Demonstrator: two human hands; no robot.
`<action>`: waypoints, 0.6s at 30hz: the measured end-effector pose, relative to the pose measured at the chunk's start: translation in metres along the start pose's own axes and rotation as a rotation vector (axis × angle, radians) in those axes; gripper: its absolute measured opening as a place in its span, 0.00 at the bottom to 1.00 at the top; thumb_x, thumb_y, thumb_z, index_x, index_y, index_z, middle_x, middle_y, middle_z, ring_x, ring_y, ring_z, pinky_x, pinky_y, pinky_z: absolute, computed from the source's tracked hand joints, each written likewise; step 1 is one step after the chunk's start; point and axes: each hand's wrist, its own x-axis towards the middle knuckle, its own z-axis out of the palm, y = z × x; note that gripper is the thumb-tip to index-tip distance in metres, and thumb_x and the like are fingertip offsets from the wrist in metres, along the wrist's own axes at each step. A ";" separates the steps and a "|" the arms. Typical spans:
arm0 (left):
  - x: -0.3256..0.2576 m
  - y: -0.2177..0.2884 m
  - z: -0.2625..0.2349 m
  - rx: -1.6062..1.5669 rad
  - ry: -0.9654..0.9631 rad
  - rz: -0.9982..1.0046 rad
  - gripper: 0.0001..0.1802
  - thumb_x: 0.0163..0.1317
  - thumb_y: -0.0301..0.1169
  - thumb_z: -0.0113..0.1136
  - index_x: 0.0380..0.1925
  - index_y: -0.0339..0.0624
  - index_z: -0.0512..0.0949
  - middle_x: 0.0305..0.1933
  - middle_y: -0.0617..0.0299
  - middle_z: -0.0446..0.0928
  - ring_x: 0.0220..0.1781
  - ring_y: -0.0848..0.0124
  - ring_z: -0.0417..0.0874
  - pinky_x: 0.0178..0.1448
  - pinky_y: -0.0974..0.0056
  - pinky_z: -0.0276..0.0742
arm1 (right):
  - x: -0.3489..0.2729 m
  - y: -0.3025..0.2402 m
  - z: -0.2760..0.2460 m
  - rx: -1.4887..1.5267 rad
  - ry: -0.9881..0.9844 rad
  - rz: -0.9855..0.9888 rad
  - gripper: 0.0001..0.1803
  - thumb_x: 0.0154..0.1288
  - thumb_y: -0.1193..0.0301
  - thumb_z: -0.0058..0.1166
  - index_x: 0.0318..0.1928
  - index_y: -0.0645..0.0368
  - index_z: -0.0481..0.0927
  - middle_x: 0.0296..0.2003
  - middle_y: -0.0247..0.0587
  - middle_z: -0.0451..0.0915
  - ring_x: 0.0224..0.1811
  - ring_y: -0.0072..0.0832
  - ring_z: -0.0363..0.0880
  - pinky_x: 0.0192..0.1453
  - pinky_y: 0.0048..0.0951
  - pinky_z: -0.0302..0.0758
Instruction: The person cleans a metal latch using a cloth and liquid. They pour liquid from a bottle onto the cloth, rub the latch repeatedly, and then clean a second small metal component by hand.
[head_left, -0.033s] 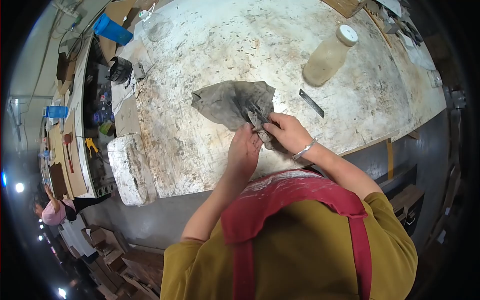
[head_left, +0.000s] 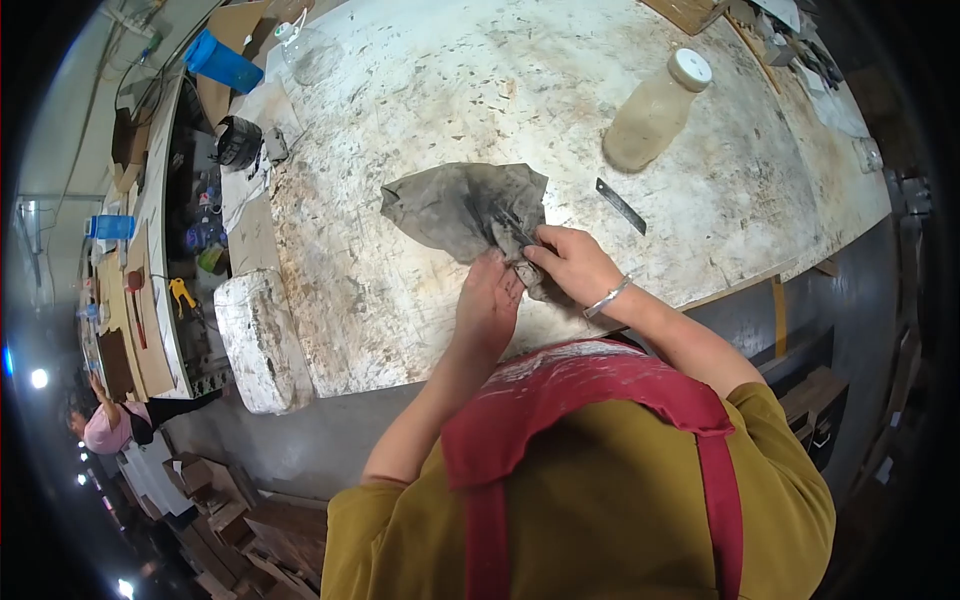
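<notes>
A grey, black-smudged cloth (head_left: 445, 205) lies crumpled on the worktable, spread away from me and bunched at its near edge. My left hand (head_left: 488, 298) holds that near edge, its fingers closed against the bunched part. From the right, my right hand (head_left: 578, 265) pinches the same bunch between thumb and fingers. Something dark and narrow shows among the folds by the right fingertips; whether it is a crease or a separate thing I cannot make out. Beyond my right hand rests a flat metal blade (head_left: 622, 207), apart from the cloth.
A cloudy jar with a white lid (head_left: 660, 110) stands at the back right of the stained white table (head_left: 400, 110). A paint-crusted white block (head_left: 262, 340) sits at its left edge. Behind are a black tub (head_left: 240, 142) and a blue cup (head_left: 224, 62). At far left is another person (head_left: 108, 430).
The bunched fold between my fingertips has shifted a little and lies lower. Both hands stay in nearly the same place.
</notes>
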 end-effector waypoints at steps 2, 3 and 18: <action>0.004 0.020 0.003 0.067 -0.028 0.036 0.13 0.69 0.27 0.45 0.53 0.41 0.69 0.52 0.58 0.74 0.47 0.68 0.75 0.52 0.65 0.71 | 0.013 -0.010 0.004 -0.004 0.048 -0.055 0.13 0.60 0.64 0.50 0.30 0.64 0.75 0.29 0.56 0.77 0.36 0.53 0.75 0.41 0.46 0.71; 0.003 0.020 0.010 0.938 -0.109 0.283 0.10 0.68 0.28 0.46 0.48 0.42 0.71 0.47 0.59 0.75 0.47 0.66 0.76 0.51 0.63 0.72 | 0.012 -0.004 0.008 -0.100 0.060 -0.057 0.11 0.60 0.67 0.49 0.32 0.63 0.76 0.29 0.56 0.77 0.35 0.50 0.76 0.41 0.43 0.72; 0.003 0.000 0.004 1.362 -0.372 0.411 0.23 0.66 0.29 0.51 0.56 0.24 0.64 0.53 0.47 0.70 0.54 0.62 0.71 0.62 0.61 0.64 | -0.037 0.023 0.000 -0.147 -0.016 0.002 0.12 0.58 0.64 0.51 0.33 0.60 0.78 0.28 0.54 0.78 0.34 0.51 0.78 0.40 0.46 0.72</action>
